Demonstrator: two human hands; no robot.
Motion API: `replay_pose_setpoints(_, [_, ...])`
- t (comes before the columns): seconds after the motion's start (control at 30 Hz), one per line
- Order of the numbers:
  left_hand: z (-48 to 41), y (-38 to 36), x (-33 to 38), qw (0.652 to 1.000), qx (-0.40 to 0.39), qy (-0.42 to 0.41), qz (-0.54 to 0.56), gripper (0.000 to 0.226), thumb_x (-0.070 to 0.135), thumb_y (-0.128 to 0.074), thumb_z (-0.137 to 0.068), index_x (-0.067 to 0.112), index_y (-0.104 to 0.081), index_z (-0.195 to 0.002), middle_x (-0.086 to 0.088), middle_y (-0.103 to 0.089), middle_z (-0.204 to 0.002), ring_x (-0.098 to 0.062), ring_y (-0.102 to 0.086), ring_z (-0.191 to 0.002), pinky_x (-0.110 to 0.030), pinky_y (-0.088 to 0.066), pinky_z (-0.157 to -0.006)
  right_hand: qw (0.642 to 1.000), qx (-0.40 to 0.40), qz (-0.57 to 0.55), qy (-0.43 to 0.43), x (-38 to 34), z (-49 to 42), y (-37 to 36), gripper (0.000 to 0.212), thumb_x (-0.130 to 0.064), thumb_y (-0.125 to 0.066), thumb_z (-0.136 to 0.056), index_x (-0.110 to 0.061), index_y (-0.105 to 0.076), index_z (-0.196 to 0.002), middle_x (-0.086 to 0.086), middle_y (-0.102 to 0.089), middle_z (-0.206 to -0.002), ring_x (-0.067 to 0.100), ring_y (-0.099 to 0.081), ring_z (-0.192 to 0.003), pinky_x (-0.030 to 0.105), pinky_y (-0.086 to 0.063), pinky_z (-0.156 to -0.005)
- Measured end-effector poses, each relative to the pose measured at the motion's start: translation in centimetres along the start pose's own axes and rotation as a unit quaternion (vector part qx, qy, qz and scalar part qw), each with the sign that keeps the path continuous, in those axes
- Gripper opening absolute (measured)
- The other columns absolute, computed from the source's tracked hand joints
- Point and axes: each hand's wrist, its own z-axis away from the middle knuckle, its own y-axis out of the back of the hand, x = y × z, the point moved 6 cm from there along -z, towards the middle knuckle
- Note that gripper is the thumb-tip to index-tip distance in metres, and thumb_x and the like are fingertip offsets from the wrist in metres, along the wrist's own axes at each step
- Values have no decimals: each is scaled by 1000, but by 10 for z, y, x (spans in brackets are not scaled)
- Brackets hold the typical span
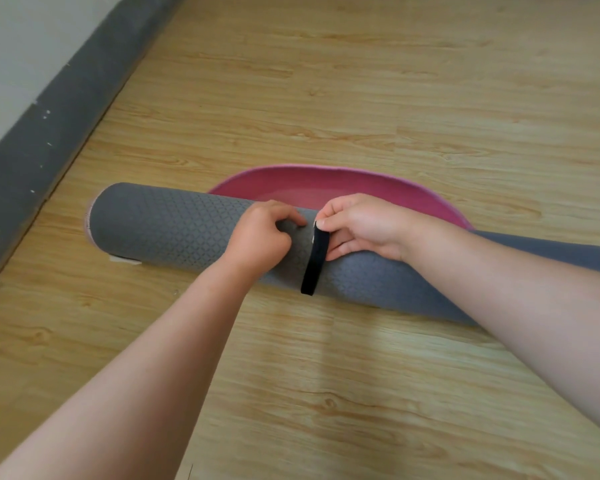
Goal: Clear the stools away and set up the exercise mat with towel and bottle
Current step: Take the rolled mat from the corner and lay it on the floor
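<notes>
A rolled-up grey exercise mat [167,226] with a diamond pattern lies across the wooden floor, its pink underside [312,187] curling out behind the roll. A black strap [314,265] wraps the roll near its middle. My right hand [357,226] pinches the strap's upper end between thumb and fingers. My left hand [262,237] presses on the roll just left of the strap, fingers curled against the mat. No stool, towel or bottle is in view.
A dark grey skirting board [49,133] runs along the white wall at the left. Wooden floor [361,81] stretches beyond and in front of the mat. A small white scrap [125,260] lies under the roll's left end.
</notes>
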Motion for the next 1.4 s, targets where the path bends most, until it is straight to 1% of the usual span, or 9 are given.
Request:
replay_pose_setpoints(0.2, [5,-1,5,995,-84,41,37,26,12,-65,-69,38,-68,-71,15,-62,-80,-5,-56,-72,-17,-42,-64,989,102,-92,57,-13,-2,23,16,-4,-50,-96,-12,-57,-84,10,-64,-83,21,-65,-74,33,-57,-68])
replay_pose_setpoints(0.4, [8,-20,21,991,-130,-18,-1,7,28,-71,-81,21,-71,-83,2,-60,-93,-13,-57,-87,-27,-46,-77,979,91,-164,78,-20,-3,27,16,-7,-48,-97,-9,-60,-87,8,-67,-79,21,-68,-71,36,-57,-72])
replay_pose_setpoints(0.53, [8,-22,22,987,-139,27,76,4,25,-72,-81,26,-73,-77,3,-68,-87,-10,-61,-79,-18,-42,-68,984,121,-131,14,2,-4,19,29,3,-36,-97,-6,-63,-91,17,-68,-93,26,-69,-79,30,-58,-63])
replay_pose_setpoints(0.7, [4,-15,14,970,-106,90,202,12,24,-71,-82,14,-75,-77,-8,-71,-75,-12,-59,-70,-25,-47,-71,998,36,50,-34,23,-6,7,60,24,-32,-78,-16,-63,-111,10,-68,-118,21,-66,-105,34,-52,-94])
replay_pose_setpoints(0.8, [-1,-15,15,964,-105,85,231,11,16,-68,-82,7,-74,-80,-18,-72,-84,-13,-60,-72,-29,-48,-77,990,30,131,-32,35,-8,-1,42,6,-61,-82,-15,-67,-117,7,-70,-116,22,-63,-113,40,-45,-105])
replay_pose_setpoints(0.93, [-11,-18,14,998,-46,2,30,43,-7,-55,-71,21,-71,-98,2,-63,-102,-16,-53,-102,-28,-43,-89,982,78,167,-48,47,-9,4,23,-14,-71,-85,-2,-72,-105,16,-71,-110,30,-65,-109,41,-48,-101])
replay_pose_setpoints(1.1, [-16,-33,21,974,-1,-122,-192,71,4,-63,-73,29,-47,-137,0,-46,-127,-24,-40,-116,-38,-42,-96,987,-62,102,-111,60,3,-14,7,-1,-59,-91,1,-66,-94,25,-70,-103,36,-68,-100,41,-54,-93])
replay_pose_setpoints(1.27, [-28,-35,18,968,-5,-125,-217,71,2,-59,-77,31,-43,-140,2,-43,-131,-23,-37,-118,-38,-42,-97,972,-157,104,-140,73,16,-30,11,-2,-58,-91,6,-64,-96,24,-66,-86,35,-66,-82,43,-57,-83])
replay_pose_setpoints(1.4, [-28,-31,21,984,31,-111,-139,54,-2,-51,-82,25,-57,-128,1,-51,-119,-22,-40,-111,-35,-44,-90,994,-53,41,-91,50,5,-5,17,-3,-49,-91,-3,-64,-85,13,-59,-66,26,-64,-59,37,-59,-66])
